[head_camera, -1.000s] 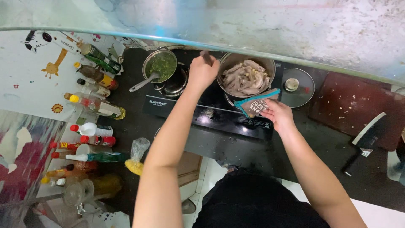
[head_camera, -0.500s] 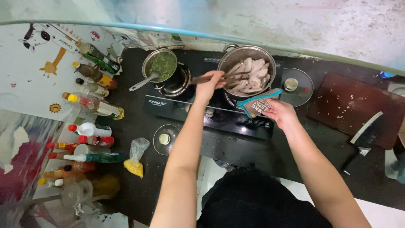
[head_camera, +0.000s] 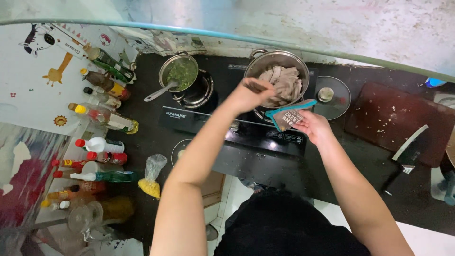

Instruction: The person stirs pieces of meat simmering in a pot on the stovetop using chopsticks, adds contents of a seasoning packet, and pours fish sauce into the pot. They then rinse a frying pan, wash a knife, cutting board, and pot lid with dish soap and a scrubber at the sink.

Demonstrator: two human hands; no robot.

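The steel pot of pale meat strips (head_camera: 280, 76) sits on the right burner of the black stove (head_camera: 237, 128). The left hand (head_camera: 251, 92), which half a second ago was lower and left, now reaches over the near rim, fingers closed on chopsticks (head_camera: 259, 87) among the strips. The right hand (head_camera: 310, 125) grips a teal-edged potholder (head_camera: 290, 115) against the rim. A greens pot (head_camera: 182, 73) stands left; a glass lid (head_camera: 332, 96) lies right.

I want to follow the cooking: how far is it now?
Done: pale meat strips fill the steel pot. In hand: the left hand holds chopsticks at the pot; the right hand grips a teal-edged cloth. Left: the glass lid lies beside the pot, not on it.
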